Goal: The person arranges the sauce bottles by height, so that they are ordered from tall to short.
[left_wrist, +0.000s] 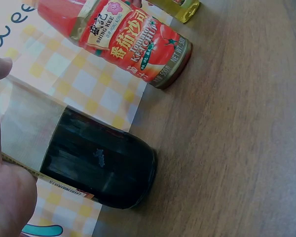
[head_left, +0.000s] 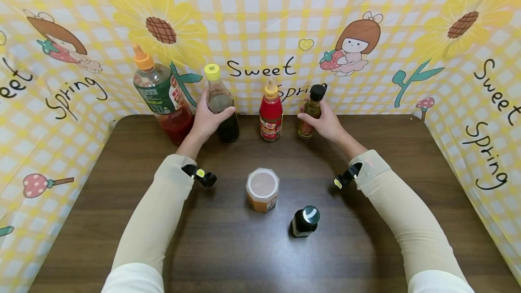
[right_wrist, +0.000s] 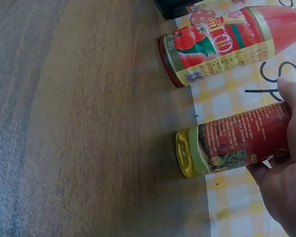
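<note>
My left hand point(head_left: 206, 119) grips a clear bottle of dark sauce point(head_left: 229, 129) with a yellow cap, thumb across its front. In the left wrist view the dark liquid point(left_wrist: 98, 158) fills the lower part. On the other side, my right hand point(head_left: 327, 123) holds a small oil bottle point(head_left: 306, 129) with a black cap and a red label point(right_wrist: 244, 131). Both bottles stand upright near the table's back edge. Between them is a ketchup bottle point(head_left: 270, 119) with a yellow nozzle, untouched by either hand.
A large squeeze bottle of red sauce point(head_left: 156, 96) with an orange nozzle stands left of my left hand. Nearer me are an eight-sided jar point(head_left: 262, 189) with a pale lid and a small dark bottle point(head_left: 303, 224). A checked cloth point(head_left: 252, 21) hangs behind the wooden table point(head_left: 228, 248).
</note>
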The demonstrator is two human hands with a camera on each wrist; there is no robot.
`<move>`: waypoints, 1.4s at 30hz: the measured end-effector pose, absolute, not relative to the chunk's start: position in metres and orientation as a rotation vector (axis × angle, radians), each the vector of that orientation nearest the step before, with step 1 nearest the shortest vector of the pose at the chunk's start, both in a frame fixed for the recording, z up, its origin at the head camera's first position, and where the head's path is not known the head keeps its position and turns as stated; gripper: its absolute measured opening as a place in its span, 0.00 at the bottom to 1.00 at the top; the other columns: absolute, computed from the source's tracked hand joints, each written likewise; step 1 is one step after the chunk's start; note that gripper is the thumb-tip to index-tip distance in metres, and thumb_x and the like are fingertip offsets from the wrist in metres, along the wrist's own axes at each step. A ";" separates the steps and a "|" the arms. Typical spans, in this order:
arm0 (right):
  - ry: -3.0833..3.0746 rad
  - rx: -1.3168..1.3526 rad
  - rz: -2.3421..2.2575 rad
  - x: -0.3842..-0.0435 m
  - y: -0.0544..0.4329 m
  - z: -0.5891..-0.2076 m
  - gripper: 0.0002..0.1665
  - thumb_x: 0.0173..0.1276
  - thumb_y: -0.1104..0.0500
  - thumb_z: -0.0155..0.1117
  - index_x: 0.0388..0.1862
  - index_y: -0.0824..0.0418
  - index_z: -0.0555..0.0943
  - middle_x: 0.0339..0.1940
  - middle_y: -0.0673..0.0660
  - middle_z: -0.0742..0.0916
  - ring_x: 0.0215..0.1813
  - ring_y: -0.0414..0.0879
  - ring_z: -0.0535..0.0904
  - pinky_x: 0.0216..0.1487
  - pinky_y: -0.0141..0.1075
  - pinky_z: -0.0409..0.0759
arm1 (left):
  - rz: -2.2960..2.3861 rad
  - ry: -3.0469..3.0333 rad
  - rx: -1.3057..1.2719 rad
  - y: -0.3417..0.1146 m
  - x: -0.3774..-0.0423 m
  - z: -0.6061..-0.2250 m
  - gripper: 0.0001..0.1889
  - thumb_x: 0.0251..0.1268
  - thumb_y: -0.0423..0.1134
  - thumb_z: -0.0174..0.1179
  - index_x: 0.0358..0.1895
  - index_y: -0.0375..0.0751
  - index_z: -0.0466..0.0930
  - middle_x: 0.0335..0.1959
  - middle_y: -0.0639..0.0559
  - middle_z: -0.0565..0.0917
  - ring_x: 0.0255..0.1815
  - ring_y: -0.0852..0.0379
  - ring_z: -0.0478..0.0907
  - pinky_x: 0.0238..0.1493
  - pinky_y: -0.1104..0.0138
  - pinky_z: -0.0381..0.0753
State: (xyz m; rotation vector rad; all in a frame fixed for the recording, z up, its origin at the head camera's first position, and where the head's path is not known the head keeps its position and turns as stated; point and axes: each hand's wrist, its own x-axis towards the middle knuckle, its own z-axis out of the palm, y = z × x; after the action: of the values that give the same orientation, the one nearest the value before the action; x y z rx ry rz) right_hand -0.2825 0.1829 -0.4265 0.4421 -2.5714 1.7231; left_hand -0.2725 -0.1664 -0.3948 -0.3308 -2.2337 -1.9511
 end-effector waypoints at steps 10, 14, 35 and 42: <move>-2.615 0.444 1.772 -0.275 0.180 -0.415 0.36 0.72 0.65 0.66 0.74 0.71 0.61 0.62 0.74 0.78 0.62 0.62 0.76 0.64 0.56 0.73 | -1.912 -2.232 -0.336 -0.171 -0.286 -0.414 0.33 0.59 0.34 0.73 0.67 0.46 0.67 0.64 0.48 0.71 0.69 0.52 0.65 0.70 0.51 0.61; -2.610 0.456 1.754 -0.278 0.182 -0.418 0.38 0.72 0.65 0.67 0.75 0.69 0.61 0.63 0.73 0.78 0.64 0.62 0.75 0.65 0.57 0.72 | -1.920 -2.234 -0.325 -0.170 -0.285 -0.412 0.34 0.58 0.34 0.73 0.67 0.45 0.67 0.67 0.47 0.69 0.70 0.51 0.64 0.71 0.51 0.60; -2.699 0.519 1.598 -0.258 0.226 -0.399 0.49 0.71 0.58 0.69 0.82 0.59 0.52 0.80 0.63 0.62 0.80 0.58 0.56 0.75 0.59 0.59 | -1.951 -2.226 -0.317 -0.169 -0.280 -0.404 0.32 0.59 0.32 0.72 0.66 0.43 0.68 0.65 0.45 0.71 0.69 0.50 0.65 0.71 0.52 0.61; -2.790 0.637 1.442 -0.233 0.244 -0.386 0.47 0.77 0.53 0.62 0.84 0.59 0.48 0.83 0.61 0.56 0.83 0.54 0.50 0.77 0.58 0.53 | -1.957 -2.237 -0.319 -0.165 -0.268 -0.391 0.32 0.60 0.33 0.71 0.66 0.44 0.68 0.65 0.44 0.70 0.69 0.48 0.64 0.71 0.51 0.61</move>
State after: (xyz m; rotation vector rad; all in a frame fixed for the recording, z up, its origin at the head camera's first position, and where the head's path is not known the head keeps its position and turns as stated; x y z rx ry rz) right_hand -0.2329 0.2444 -0.3856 0.6370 -2.7896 1.4423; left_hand -0.2683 -0.1653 -0.3910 -0.3190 -2.2367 -1.9570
